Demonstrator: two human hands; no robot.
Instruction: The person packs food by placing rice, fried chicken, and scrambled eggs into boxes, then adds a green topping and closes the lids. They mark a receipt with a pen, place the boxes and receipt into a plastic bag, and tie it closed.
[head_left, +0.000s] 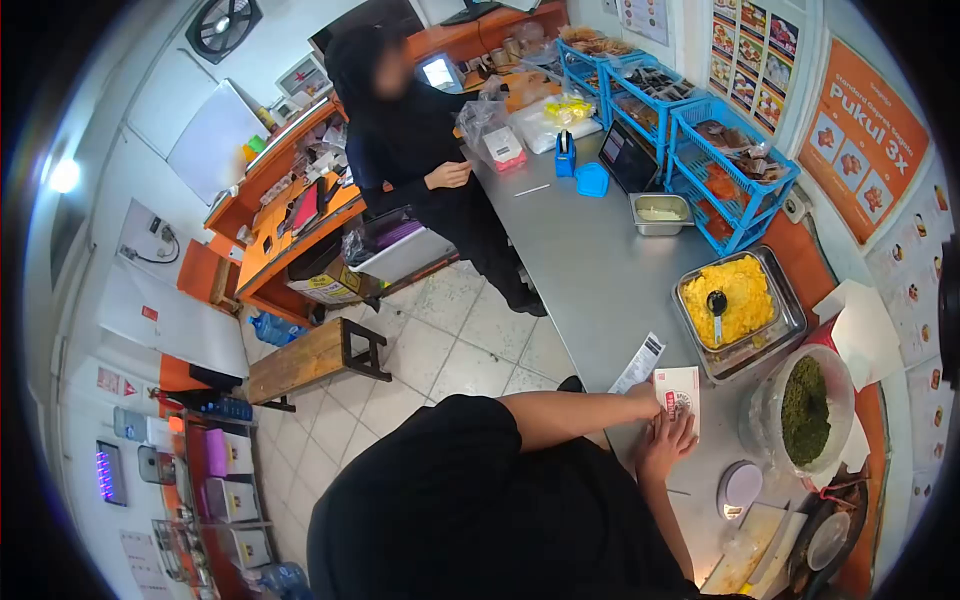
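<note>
A small white carton box with red print (678, 388) lies on the steel counter in front of me. My left hand (646, 403) is closed at the box's near left edge; its fingertips are partly hidden. My right hand (670, 440) rests on the lower part of the box, fingers stretched out and a little apart. Touching distance from the box lies a printed paper slip (638, 363). Beyond it stands a metal tray of yellow food (728, 290) with a black spoon (716, 304) in it. A tub of dark green shreds (806, 410) is to the right of the box.
A round lidded jar (740, 486) and a cutting board with a knife (752, 545) are nearer me. Blue baskets (725, 180), a small metal pan (661, 214) and a tape dispenser (565, 155) stand farther along. Another person (420, 150) stands across the counter's far end. A wooden bench (315, 365) is behind.
</note>
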